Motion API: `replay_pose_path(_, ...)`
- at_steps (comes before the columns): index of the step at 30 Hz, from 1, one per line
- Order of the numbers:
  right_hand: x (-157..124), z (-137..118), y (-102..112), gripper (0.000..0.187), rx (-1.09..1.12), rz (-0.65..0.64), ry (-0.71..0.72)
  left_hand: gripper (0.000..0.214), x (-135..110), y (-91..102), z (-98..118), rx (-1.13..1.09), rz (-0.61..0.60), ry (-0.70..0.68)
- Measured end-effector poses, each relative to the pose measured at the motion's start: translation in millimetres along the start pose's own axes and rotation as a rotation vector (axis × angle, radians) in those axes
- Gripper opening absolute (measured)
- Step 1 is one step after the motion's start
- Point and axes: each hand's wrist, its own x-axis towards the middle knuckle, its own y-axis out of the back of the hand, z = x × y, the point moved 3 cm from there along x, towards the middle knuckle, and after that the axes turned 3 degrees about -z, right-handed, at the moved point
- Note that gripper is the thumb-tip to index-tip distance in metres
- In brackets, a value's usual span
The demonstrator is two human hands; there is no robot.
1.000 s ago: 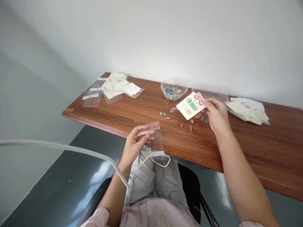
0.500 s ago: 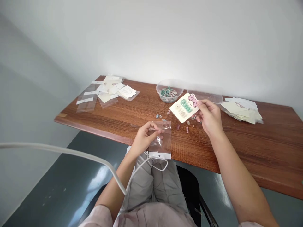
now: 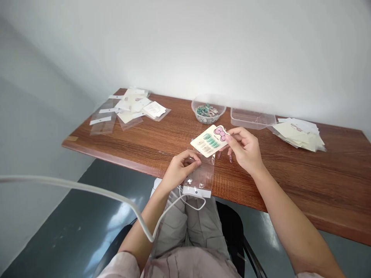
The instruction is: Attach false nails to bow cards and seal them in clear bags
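Note:
My right hand (image 3: 245,148) pinches a cream card (image 3: 197,142) by its pink bow-shaped end. Rows of green and pale press-on nails lie on the card's face. Close by on the left, my left hand (image 3: 184,168) grips a clear plastic bag (image 3: 203,175) between thumb and fingers. The bag hangs over the table's front edge, its white punched header pointing toward me. The card's lower corner is just above the bag's far end; whether they touch I cannot tell. A few loose nails (image 3: 230,158) lie on the table, partly hidden by the card and my right hand.
A round clear bowl (image 3: 208,116) of green and pink nails stands near the wall, beside a clear rectangular tray (image 3: 252,119). Stacked cream cards (image 3: 301,135) lie at right, bagged cards (image 3: 133,104) at left. A white cable (image 3: 116,195) crosses in front of me.
My right hand has carried the card left and slightly down toward the bag. My left hand, still holding the bag, has shifted slightly right.

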Motion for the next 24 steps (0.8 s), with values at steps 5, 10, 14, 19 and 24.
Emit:
replay_pose_path(5,-4,-8,-2,0.024,-0.228,-0.04,0.125,0.02,0,-1.9,3,0.021,-0.009,-0.006)
replay_pose_path(10,-4,-9,-2,0.025,-0.34,-0.093,0.145,0.02,-1,-1.4,6,0.088,0.01,-0.052)
replay_pose_path(14,-3,-9,0,0.025,-0.344,-0.138,0.111,0.021,-3,-0.6,8,0.092,-0.011,-0.093)
replay_pose_path(19,-4,-10,0,0.022,-0.323,-0.211,0.106,0.019,-5,-0.1,10,0.144,-0.031,-0.137)
replay_pose_path(24,-4,-11,-1,0.022,-0.307,-0.224,0.073,0.02,-7,0.5,12,0.155,-0.036,-0.155)
